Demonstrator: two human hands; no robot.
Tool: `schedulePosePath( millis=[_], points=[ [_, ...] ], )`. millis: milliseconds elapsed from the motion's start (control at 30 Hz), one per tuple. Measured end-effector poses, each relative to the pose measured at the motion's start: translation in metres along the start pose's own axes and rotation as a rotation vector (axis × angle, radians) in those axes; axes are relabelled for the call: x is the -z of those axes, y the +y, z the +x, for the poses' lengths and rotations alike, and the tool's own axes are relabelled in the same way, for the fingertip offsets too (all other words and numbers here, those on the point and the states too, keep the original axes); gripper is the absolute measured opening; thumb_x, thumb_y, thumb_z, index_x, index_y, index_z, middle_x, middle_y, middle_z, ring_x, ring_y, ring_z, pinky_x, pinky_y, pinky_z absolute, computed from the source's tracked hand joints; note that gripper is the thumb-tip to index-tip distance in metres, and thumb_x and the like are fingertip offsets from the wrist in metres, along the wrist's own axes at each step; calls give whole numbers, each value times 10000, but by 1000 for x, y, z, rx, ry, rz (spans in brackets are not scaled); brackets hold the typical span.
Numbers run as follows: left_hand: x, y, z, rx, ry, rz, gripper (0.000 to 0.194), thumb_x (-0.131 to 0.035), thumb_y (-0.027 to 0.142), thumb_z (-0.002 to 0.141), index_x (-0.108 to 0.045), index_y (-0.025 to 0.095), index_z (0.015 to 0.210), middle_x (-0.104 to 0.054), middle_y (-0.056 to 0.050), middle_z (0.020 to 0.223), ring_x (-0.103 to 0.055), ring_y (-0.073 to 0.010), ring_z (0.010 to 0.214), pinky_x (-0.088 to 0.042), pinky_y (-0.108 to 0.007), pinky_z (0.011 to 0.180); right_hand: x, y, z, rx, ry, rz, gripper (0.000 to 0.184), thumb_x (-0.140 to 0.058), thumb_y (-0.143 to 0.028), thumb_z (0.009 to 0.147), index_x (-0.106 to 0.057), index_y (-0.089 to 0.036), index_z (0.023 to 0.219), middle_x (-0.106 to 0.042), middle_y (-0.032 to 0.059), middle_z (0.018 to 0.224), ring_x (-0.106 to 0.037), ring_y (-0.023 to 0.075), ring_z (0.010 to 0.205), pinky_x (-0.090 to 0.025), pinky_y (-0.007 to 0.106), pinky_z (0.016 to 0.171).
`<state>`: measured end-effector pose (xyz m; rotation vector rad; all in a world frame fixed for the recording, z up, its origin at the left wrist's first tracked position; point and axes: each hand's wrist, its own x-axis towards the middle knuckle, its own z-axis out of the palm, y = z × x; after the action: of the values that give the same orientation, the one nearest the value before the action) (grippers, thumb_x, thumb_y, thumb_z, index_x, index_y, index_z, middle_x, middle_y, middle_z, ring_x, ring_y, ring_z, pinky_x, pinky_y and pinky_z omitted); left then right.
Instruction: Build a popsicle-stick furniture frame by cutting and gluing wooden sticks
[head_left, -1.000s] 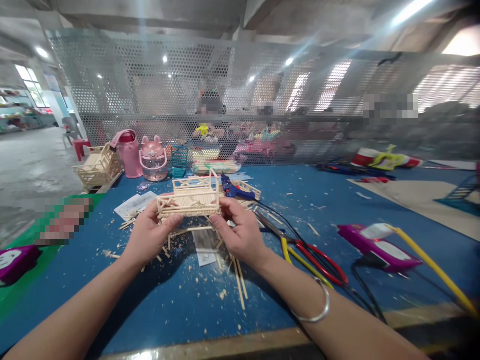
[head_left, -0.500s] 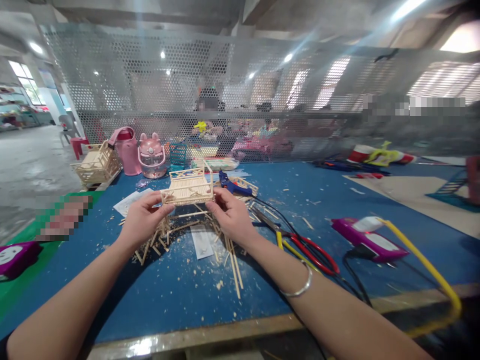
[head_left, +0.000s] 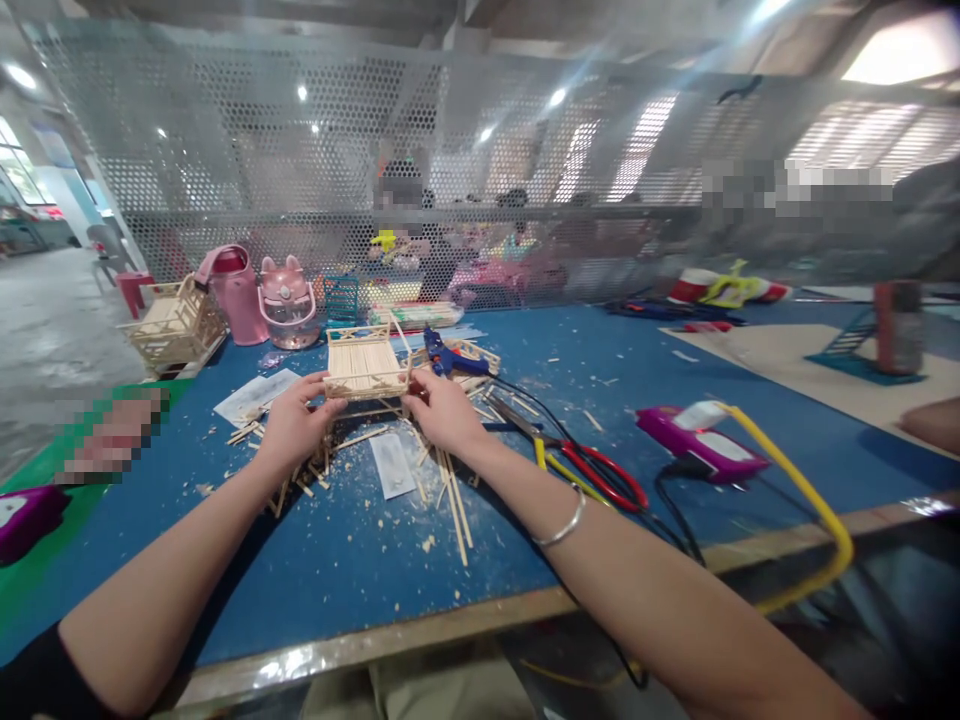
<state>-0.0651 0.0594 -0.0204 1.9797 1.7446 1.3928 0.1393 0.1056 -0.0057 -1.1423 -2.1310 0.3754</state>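
Note:
Both my hands hold a small frame built of thin wooden sticks (head_left: 365, 365) just above the blue table (head_left: 360, 560). My left hand (head_left: 295, 428) pinches its near left corner, thumb on top. Fingers of my right hand (head_left: 442, 410) are closed on its near right corner. Loose wooden sticks (head_left: 450, 495) and chips lie scattered under and in front of the frame. A blue glue gun (head_left: 448, 360) lies just behind my right hand.
Red and yellow-handled pliers (head_left: 592, 470), black cables and a purple device (head_left: 701, 445) with a yellow cord lie to the right. A finished stick basket (head_left: 174, 325), pink jug (head_left: 234, 290) and pink bottle (head_left: 287, 305) stand at back left. A perforated screen (head_left: 480, 180) with people behind it closes the far side.
My hands have carried the stick frame farther away from me and lower toward the table, tilting its flat top into view. The camera has shifted back and to the right.

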Motion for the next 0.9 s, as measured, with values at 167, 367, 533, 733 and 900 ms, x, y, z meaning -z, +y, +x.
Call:
schedulePosePath(
  millis=[167, 367, 533, 733, 900],
  points=[
    [5, 0, -2, 28, -13, 17, 186, -594, 290, 724, -689, 201, 857, -624, -96, 1106, -578, -225, 992, -436, -381, 864, 25, -16, -11, 98, -6, -108, 105, -577, -160, 722, -615, -152, 819, -622, 48, 756, -514, 139, 641, -361, 264, 593],
    [5, 6, -6, 102, 60, 3, 118, -631, 290, 684, -694, 209, 742, -669, -74, 985, -601, -220, 886, -440, -391, 840, 33, -25, -26, 379, -560, -4, 120, -635, -100, 655, -601, -195, 592, -557, -38, 553, -459, 86, 506, -292, 231, 494],
    [4, 10, -9, 129, 101, 2, 146, -620, 301, 693, -694, 192, 756, -674, -63, 943, -605, -188, 781, -480, -328, 729, 20, -20, -26, 356, -623, -50, 110, -687, -118, 626, -602, -185, 604, -532, -45, 543, -431, 75, 481, -256, 224, 460],
    [1, 8, -9, 140, 114, 27, 204, -612, 327, 697, -694, 175, 806, -667, -73, 970, -605, -197, 827, -483, -312, 736, 19, -22, -26, 357, -633, -61, 82, -676, -129, 654, -662, -193, 704, -606, -20, 615, -494, 98, 543, -308, 229, 499],
    [0, 4, -9, 140, 92, 1, 226, -593, 333, 709, -677, 168, 839, -646, -80, 1030, -608, -173, 782, -481, -312, 742, 14, -22, -27, 344, -617, -30, 118, -625, -91, 678, -665, -196, 642, -631, -8, 616, -528, 111, 570, -338, 240, 539]
  ],
)
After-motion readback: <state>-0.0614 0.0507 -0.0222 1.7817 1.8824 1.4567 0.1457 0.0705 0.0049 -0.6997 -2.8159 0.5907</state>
